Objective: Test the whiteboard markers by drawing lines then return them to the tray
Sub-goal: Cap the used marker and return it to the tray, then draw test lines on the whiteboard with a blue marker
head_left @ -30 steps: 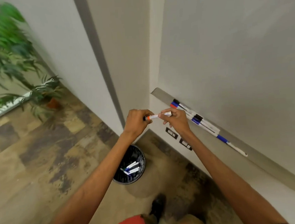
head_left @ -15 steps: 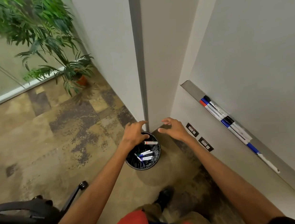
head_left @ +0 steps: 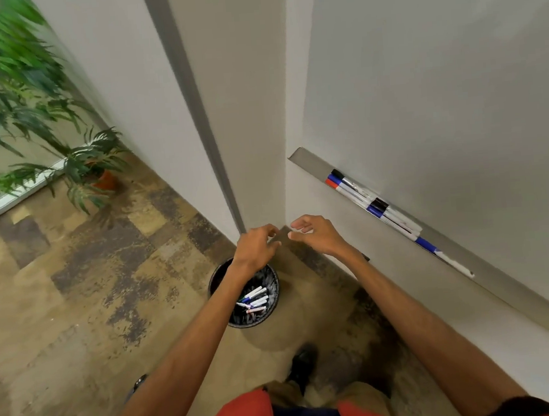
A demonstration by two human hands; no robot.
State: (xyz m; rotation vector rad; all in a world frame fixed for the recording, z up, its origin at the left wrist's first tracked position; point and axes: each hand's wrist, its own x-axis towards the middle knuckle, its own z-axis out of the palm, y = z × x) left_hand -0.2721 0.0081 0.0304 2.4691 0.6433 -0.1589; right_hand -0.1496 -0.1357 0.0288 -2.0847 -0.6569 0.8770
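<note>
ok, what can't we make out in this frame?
Head view only:
Bin: left forearm covers part; bin markers too small and piled to count.
Tray markers: overlapping, labels too small to read.
Whiteboard: cut off by top and right edges; test lines can't be checked.
Plant: motion-blurred.

A grey metal tray (head_left: 309, 163) runs from the centre out toward 4 o'clock. Capped markers (head_left: 357, 192) lie lengthwise along it, some side by side, showing black, blue and red caps. On the mottled floor (head_left: 76, 289) stand a black bin (head_left: 252, 322) at 6 o'clock and a potted plant (head_left: 105, 180) at 10 o'clock.
</note>
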